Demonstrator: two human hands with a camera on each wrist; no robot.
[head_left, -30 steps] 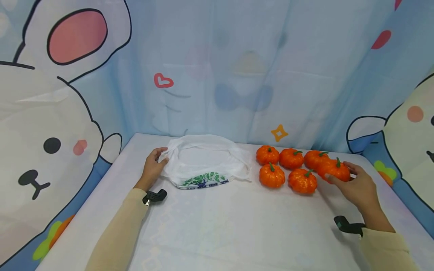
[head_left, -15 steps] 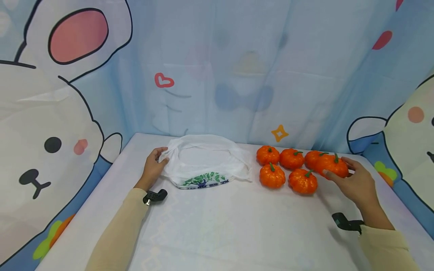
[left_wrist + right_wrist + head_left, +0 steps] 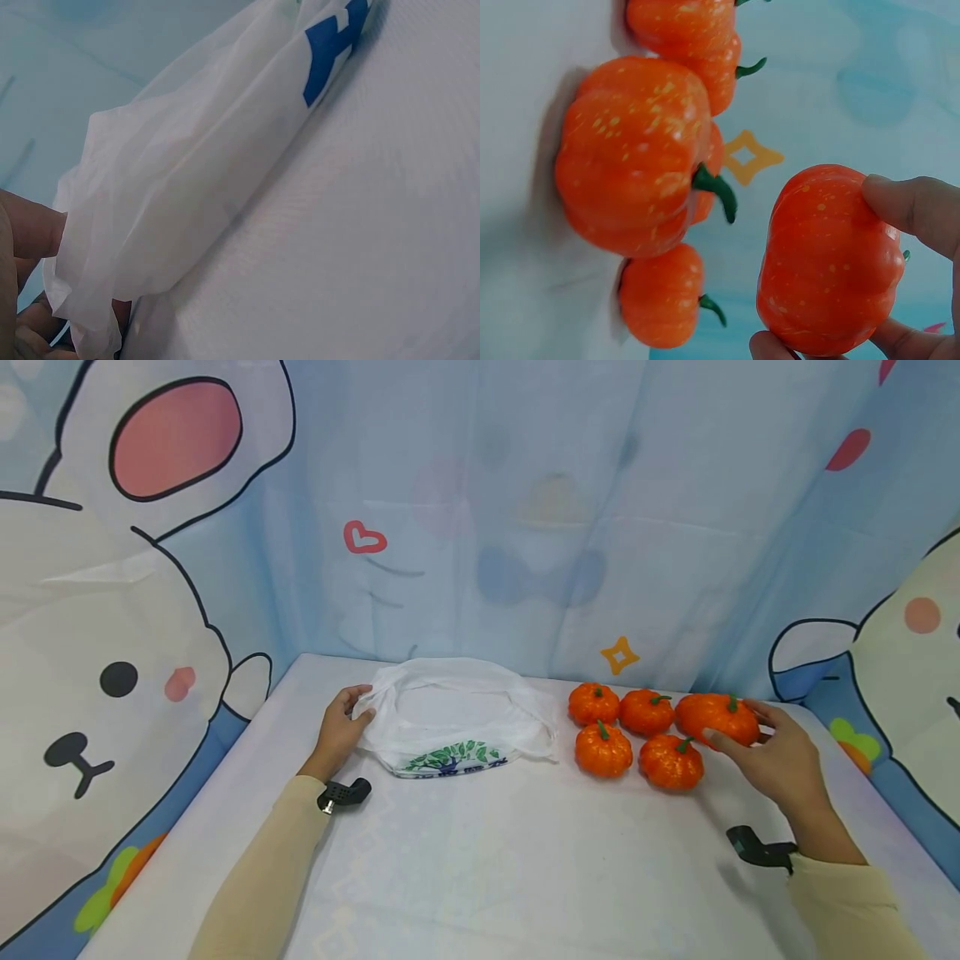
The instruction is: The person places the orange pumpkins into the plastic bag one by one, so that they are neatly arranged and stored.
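Left hand [image 3: 336, 735]: white bag [image 3: 456, 714] pinched by its edge.
Right hand [image 3: 776, 760]: orange pumpkin [image 3: 729, 723] gripped above the table [image 3: 525, 868].
Other pumpkins [image 3: 671, 764]: might be knocked by a low swing.

A white plastic bag [image 3: 456, 714] printed with a green-and-blue tree lies slack on the bench [image 3: 525, 860], its left edge pinched by the left hand [image 3: 337, 733]; the right hand [image 3: 783, 760] grips a green-stemmed orange pumpkin [image 3: 831, 262] above the bench, near five matching pumpkins [image 3: 647, 713] in two rows.
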